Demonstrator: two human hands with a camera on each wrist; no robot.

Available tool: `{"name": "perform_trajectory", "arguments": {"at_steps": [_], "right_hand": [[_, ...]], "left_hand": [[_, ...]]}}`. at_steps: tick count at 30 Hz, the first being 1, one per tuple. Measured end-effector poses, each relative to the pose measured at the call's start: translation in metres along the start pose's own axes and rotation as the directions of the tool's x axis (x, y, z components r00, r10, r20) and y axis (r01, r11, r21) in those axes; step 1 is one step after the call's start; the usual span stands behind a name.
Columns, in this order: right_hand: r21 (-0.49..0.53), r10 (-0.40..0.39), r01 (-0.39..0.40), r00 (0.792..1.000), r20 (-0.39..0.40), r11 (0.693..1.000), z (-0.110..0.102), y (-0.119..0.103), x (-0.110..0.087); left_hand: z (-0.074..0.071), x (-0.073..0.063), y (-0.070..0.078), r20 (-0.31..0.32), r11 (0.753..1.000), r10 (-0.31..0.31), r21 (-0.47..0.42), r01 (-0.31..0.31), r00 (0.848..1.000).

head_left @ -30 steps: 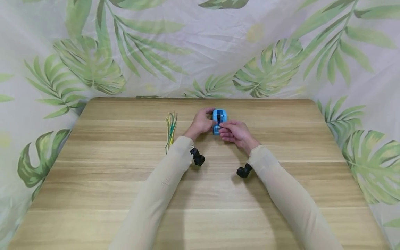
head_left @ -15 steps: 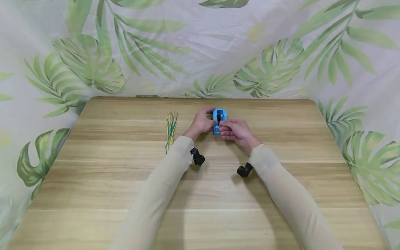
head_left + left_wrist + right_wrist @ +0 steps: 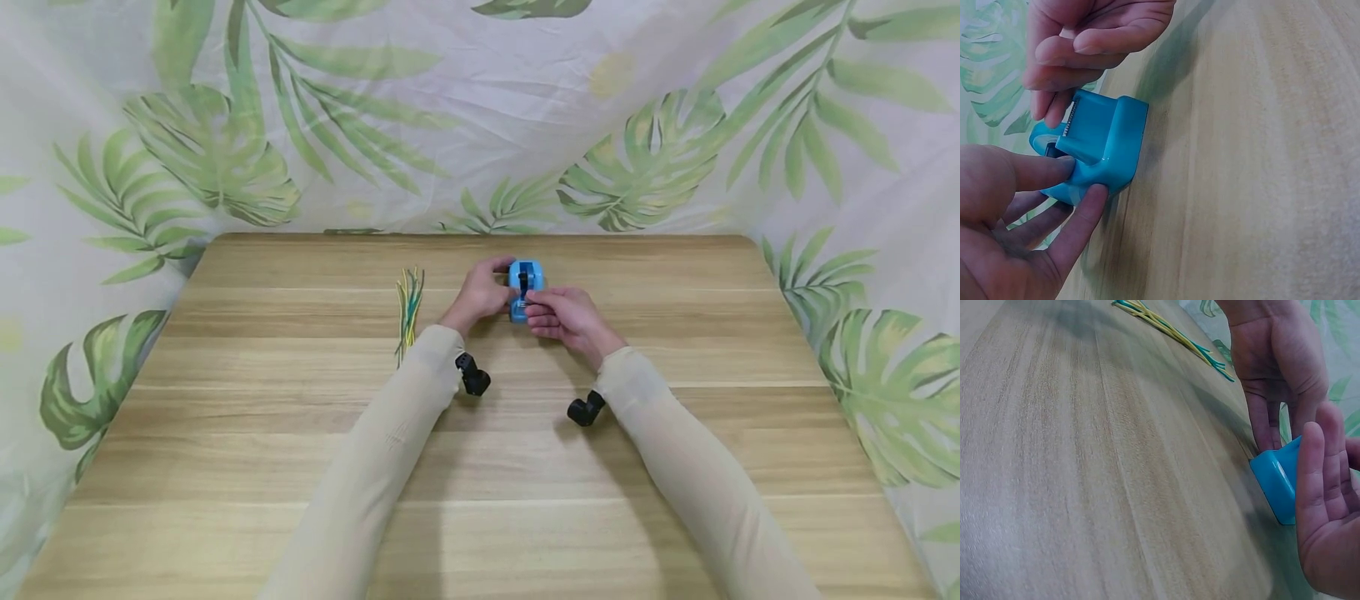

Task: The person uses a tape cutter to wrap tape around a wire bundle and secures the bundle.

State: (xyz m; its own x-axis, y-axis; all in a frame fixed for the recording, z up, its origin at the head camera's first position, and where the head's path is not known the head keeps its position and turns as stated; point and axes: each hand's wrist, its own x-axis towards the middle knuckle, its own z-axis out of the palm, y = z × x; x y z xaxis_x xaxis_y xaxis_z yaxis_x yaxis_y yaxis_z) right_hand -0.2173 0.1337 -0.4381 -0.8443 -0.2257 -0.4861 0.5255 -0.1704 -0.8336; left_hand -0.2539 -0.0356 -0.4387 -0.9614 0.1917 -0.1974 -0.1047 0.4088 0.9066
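Note:
A blue tape dispenser (image 3: pixel 518 313) with a serrated cutting edge stands near the back of the table. My left hand (image 3: pixel 482 292) grips it from the left; in the left wrist view the thumb presses the near side by the roll opening and a finger (image 3: pixel 1088 209) lies along the front corner. My right hand (image 3: pixel 570 317) comes in from the right, thumb and index fingertips close together over the dispenser, right by the cutter. Its other fingers (image 3: pixel 1116 40) are loosely bent. Whether a tape end is pinched there I cannot tell.
To the left of the left hand lies a bundle of yellow and green twist ties or wires (image 3: pixel 409 312). The wooden table (image 3: pixel 510 500) ends just behind the dispenser, at a leaf-patterned cloth (image 3: pixel 480 125). Each wrist carries a small black camera (image 3: pixel 474 377).

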Motion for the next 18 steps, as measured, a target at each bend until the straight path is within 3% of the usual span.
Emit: {"name": "perform_trajectory", "arguments": {"at_steps": [18], "right_hand": [[-0.022, 0.006, -0.006, 1.0, -0.019, 1.0, -0.0016, 0.0016, -0.001]], "left_hand": [[0.0005, 0.0021, -0.0007, -0.007, 1.0, -0.016, 0.002, 0.016, 1.0]]}}
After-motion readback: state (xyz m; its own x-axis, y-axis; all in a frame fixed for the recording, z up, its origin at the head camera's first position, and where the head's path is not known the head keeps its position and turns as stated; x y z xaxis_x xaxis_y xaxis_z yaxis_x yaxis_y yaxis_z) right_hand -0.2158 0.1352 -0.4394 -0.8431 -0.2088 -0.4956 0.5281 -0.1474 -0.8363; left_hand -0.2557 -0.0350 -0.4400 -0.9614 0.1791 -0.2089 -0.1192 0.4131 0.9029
